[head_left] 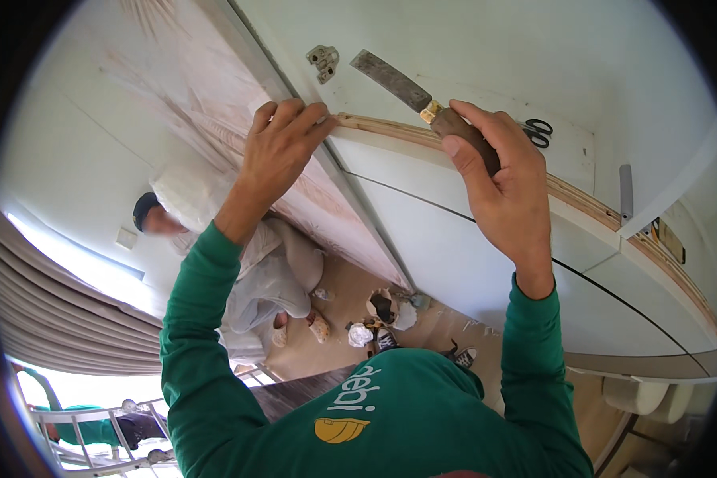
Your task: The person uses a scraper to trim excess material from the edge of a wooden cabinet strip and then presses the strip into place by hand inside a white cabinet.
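Knife (431, 111) in the head view – brown handle, brass-coloured collar, worn grey blade (389, 79) – is held in the right hand (506, 179), thumb and fingers closed around its handle, the blade slanting up and left over the wooden edge (581, 201) of a curved white panel (430, 219). The left hand (283, 151) has its fingers bent at the left end of that edge, beside pinkish plastic sheeting (223, 88); its thumb is hidden, so I cannot tell whether it grips anything. Beyond the edge, black-handled scissors (538, 133) lie just beside the right hand, and a metal hinge plate (323, 64) sits near the blade's tip. Farther right stands a grey tube (626, 191). Below, a person in a dark cap (142, 209) is near the wall – white plastic (271, 296) about them – and shoes (386, 341) show on the floor (446, 334)
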Motion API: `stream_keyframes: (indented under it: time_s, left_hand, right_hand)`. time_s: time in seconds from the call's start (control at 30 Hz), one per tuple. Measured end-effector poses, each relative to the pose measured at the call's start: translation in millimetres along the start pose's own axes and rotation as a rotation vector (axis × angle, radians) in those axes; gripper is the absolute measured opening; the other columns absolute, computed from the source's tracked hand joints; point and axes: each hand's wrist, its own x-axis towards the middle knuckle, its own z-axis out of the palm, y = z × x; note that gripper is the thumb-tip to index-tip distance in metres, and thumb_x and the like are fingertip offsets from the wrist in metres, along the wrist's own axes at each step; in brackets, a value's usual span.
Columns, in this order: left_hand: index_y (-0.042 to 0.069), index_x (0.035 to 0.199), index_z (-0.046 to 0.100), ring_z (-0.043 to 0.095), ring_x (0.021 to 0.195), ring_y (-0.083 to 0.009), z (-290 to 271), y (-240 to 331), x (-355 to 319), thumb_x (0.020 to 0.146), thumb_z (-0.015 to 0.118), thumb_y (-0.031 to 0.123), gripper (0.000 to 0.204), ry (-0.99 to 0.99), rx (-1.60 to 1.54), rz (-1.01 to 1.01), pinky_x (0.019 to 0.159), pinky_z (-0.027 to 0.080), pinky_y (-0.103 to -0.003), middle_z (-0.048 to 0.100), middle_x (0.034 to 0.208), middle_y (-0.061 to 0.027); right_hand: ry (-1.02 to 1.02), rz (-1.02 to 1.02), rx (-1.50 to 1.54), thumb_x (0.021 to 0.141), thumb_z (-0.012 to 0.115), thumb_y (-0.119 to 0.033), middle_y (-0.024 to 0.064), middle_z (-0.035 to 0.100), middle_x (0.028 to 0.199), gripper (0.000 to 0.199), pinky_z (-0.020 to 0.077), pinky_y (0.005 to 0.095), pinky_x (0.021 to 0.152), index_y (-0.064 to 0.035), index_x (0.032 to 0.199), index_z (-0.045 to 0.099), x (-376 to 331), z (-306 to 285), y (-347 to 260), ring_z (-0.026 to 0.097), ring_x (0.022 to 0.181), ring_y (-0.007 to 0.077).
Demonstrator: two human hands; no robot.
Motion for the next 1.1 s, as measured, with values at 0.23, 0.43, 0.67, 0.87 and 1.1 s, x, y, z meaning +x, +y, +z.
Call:
stream_keyframes:
  time_s: [0.23, 0.43, 0.67, 0.87, 1.1]
  left_hand:
    - [0.020, 0.130, 0.082, 0.061, 0.121, -0.0179, -3, -5, 0, 0.094, 0.071, 0.015, 0.038, -0.024, -0.002, 0.059, 0.109, 0.042, -0.044, 0.072, 0.129, 0.0098]
    - [0.019, 0.129, 0.082, 0.061, 0.117, -0.0168, 0, -6, 2, 0.093, 0.071, 0.014, 0.038, -0.031, -0.025, 0.063, 0.109, 0.041, -0.042, 0.073, 0.126, 0.0093]
    - [0.018, 0.123, 0.082, 0.064, 0.118, -0.0176, -2, -8, 1, 0.092, 0.074, 0.014, 0.032, -0.007, -0.077, 0.071, 0.107, 0.043, -0.043, 0.074, 0.121, 0.0069]
    - [0.014, 0.116, 0.082, 0.068, 0.124, -0.0254, -14, 26, -37, 0.091, 0.081, 0.011, 0.026, 0.092, -0.265, -0.157, 0.107, 0.045, -0.046, 0.076, 0.120, 0.0010]
    - [0.005, 0.117, 0.084, 0.075, 0.109, -0.0323, -4, 116, -96, 0.096, 0.080, -0.001, 0.022, 0.247, -0.908, -0.684, 0.095, 0.057, -0.042, 0.078, 0.112, -0.0137]
  right_hand:
    - [-0.006, 0.025, -0.009, 0.106, 0.078, -0.022, 0.0136, 0.071, 0.099, 0.037, 0.0507, 0.0365, 0.065, -0.0018, 0.136, 0.075, -1, -3, -2, 0.064, 0.075, 0.0238]
    - [-0.018, 0.033, -0.002, 0.106, 0.078, -0.021, 0.0140, 0.071, 0.098, 0.036, 0.0511, 0.0370, 0.070, -0.0001, 0.135, 0.075, 1, -6, -3, 0.063, 0.078, 0.0234]
    - [0.014, 0.036, 0.005, 0.104, 0.080, -0.021, 0.0144, 0.071, 0.098, 0.039, 0.0517, 0.0377, 0.073, -0.0014, 0.137, 0.074, 0, -1, -3, 0.063, 0.080, 0.0259]
    - [-0.024, 0.020, -0.048, 0.104, 0.081, -0.023, 0.0153, 0.072, 0.100, 0.044, 0.0551, 0.0405, 0.079, -0.0017, 0.141, 0.070, 2, 1, -14, 0.067, 0.083, 0.0307]
    - [-0.155, 0.153, -0.144, 0.111, 0.073, -0.023, 0.0167, 0.076, 0.103, 0.036, 0.0552, 0.0393, 0.075, -0.0023, 0.140, 0.070, -18, 4, -42, 0.065, 0.079, 0.0314]
